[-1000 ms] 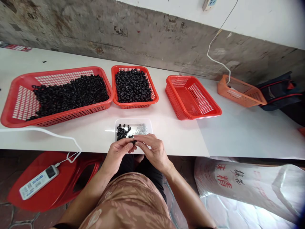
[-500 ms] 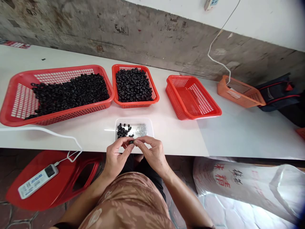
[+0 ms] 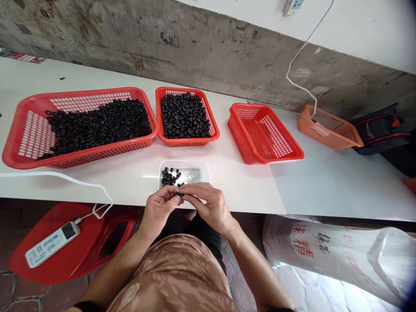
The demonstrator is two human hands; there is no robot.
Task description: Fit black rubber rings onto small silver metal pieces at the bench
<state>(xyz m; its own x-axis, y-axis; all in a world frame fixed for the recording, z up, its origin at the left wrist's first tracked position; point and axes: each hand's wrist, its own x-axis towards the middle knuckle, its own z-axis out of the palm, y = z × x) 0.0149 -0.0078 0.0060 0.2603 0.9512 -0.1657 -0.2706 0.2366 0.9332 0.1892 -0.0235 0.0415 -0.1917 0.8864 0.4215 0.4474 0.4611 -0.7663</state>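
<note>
My left hand [image 3: 160, 209] and my right hand [image 3: 210, 206] meet at the near edge of the white table [image 3: 130, 177], fingertips pinched together on one small black ring [image 3: 177, 195]. Just beyond them lies a small white tray [image 3: 204, 168] with several black rings [image 3: 170, 177] on its left and a heap of tiny silvery parts [image 3: 194, 175] on its right. What my right fingers hold besides the ring is too small to see.
At the back stand a large red basket [image 3: 29, 130] of black rings, a smaller full red basket [image 3: 185, 115], a tilted red basket [image 3: 264, 134] holding nothing and an orange basket [image 3: 328, 128]. A white cable [image 3: 65, 180] runs to a power strip [image 3: 52, 244] on a red stool. A white sack [image 3: 325, 255] sits lower right.
My left fingers have curled back in around the ring after being spread half a second ago. Both hands stay at the tray's near edge.
</note>
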